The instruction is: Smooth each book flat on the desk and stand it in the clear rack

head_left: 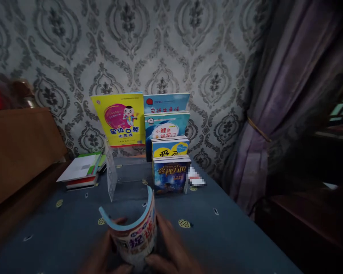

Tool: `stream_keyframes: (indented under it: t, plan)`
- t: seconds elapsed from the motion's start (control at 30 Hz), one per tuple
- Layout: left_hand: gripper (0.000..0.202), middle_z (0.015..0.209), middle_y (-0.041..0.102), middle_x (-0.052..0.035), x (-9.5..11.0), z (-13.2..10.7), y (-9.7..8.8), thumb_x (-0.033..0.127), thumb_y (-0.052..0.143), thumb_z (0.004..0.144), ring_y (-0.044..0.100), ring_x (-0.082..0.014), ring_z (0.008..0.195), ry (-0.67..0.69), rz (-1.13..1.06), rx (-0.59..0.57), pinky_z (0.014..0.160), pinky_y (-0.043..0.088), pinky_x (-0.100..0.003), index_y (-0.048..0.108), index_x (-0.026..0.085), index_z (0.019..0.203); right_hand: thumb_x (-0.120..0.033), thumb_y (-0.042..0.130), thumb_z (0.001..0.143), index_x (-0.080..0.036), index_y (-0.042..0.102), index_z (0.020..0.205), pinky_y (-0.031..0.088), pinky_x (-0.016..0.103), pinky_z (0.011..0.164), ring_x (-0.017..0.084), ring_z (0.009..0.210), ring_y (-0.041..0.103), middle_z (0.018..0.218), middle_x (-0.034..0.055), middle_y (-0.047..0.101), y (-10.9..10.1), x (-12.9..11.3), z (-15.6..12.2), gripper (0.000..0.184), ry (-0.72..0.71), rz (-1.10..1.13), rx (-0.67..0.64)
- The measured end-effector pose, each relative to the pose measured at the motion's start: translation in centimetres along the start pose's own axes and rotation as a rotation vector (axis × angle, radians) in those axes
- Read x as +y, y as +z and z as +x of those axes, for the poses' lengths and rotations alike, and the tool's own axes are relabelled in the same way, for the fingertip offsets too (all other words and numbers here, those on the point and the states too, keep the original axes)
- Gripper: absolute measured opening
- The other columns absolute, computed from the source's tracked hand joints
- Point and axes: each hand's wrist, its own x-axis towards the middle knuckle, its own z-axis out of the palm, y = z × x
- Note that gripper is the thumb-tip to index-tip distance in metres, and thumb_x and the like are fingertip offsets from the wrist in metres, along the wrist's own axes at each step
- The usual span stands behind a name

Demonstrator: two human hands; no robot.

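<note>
A thin children's book (137, 232) with a light-blue edge and colourful cover is bent into a curve low in the middle of the view. My left hand (107, 247) grips its left side and my right hand (171, 247) grips its right side, fingers closed round it. Both hands are blurred. Behind it stands a clear acrylic book rack (112, 177). A yellow book (120, 120) leans in the rack's back left. Several books stand in tiered rows on its right, the front one dark blue (171, 177).
The table has a dark blue cloth (231, 236) with small yellow motifs. A flat stack of books (81, 171) lies at the left by a brown wooden panel (17, 152). Patterned wallpaper is behind; a purple curtain (274, 114) hangs at the right past the table edge.
</note>
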Motion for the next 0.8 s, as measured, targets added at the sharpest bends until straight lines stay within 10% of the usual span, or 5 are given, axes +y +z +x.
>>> stream_keyframes:
  t: [0.37,0.8]
  plan:
    - [0.094,0.146,0.050,-0.0129,0.2,2.1,0.5,0.054,0.079,0.072,0.047,-0.0378,0.134,0.087,0.067,0.080,0.112,0.040,-0.054,0.034,0.029,0.150,-0.049,0.059,0.094,-0.036,0.012,0.161,0.038,0.049,0.117,0.031,0.145,0.039,0.160,0.0045,0.039,0.1,0.1,0.3,0.083,0.080,-0.136,-0.008]
    - [0.083,0.139,0.056,-0.0141,1.3,3.4,0.1,0.052,0.075,0.076,0.050,-0.0354,0.129,0.076,-0.026,0.083,0.108,0.043,-0.050,0.038,0.023,0.145,-0.044,0.057,0.095,-0.027,0.030,0.158,0.046,0.053,0.111,0.032,0.137,0.051,0.152,0.0131,0.050,0.4,3.6,0.9,0.070,0.057,-0.144,0.108]
